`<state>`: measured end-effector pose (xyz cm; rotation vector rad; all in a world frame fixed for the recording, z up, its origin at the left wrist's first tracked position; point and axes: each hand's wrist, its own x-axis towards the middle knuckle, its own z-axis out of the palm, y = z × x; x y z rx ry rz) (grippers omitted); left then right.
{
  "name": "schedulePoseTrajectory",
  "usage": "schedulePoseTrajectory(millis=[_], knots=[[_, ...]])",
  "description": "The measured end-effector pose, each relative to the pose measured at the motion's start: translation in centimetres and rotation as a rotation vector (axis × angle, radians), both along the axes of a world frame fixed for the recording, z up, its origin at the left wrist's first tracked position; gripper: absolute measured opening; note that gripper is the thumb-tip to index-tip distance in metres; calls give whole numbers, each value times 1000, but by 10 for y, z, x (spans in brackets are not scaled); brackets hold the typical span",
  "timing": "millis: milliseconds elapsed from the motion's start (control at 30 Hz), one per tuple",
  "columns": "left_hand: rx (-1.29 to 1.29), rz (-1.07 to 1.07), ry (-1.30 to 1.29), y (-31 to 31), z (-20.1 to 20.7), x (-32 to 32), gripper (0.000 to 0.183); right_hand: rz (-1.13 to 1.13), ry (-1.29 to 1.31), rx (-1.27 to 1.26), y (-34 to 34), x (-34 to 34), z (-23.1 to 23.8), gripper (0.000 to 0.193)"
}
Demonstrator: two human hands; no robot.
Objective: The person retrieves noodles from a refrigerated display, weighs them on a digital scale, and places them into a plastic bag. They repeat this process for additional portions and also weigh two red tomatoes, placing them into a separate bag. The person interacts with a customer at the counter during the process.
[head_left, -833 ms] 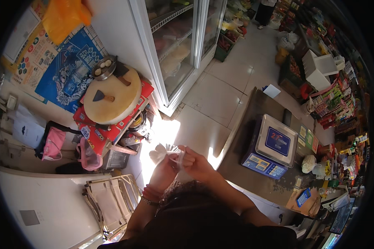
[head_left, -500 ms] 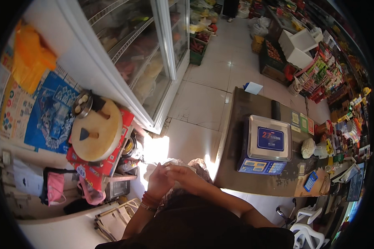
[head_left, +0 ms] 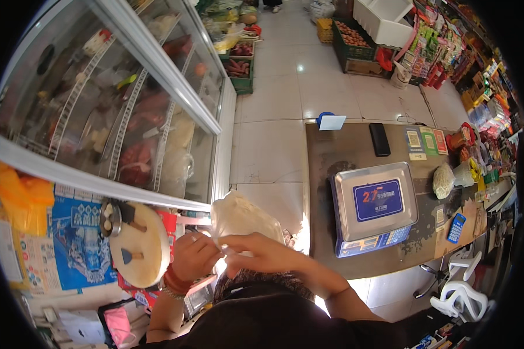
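A translucent plastic bag [head_left: 245, 218] with something pale in it hangs out in front of me; I cannot make out its contents. Its gathered neck runs between my two hands, at about waist height. My left hand [head_left: 195, 256], with red bands and a bracelet at the wrist, is closed on the neck from the left. From the right, my right hand [head_left: 255, 253] pinches the same twisted part, fingers pressed together. The exact grip of the fingertips is partly hidden.
To the right stands a counter [head_left: 326, 151] with a scale [head_left: 377, 200], a phone [head_left: 379, 139] and a blue calculator [head_left: 456, 228]. At left are a glass-door fridge [head_left: 116, 110] and a round chopping board [head_left: 148, 244] with cleavers. Vegetable crates [head_left: 239, 68] line the floor ahead.
The view has swung to the left and tilted. The bag, mostly hidden by my hands before, now shows stretched out beyond them. Both hands stay together at its neck.
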<state>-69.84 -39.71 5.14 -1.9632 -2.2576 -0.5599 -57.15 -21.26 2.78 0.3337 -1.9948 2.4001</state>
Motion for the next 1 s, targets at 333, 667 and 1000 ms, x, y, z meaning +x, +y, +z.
schedulePoseTrajectory(millis=[333,667,1000], knots=[[205,487,-1153,72,-157,-166,33,-720,-364,-313,118,-95,-108,23],[144,200,-1772,161,-129,-265,38,-544,-168,269,101,-261,-39,21],[841,652,-1968,194,-143,-375,23,-48,149,768,203,-458,-40,30]])
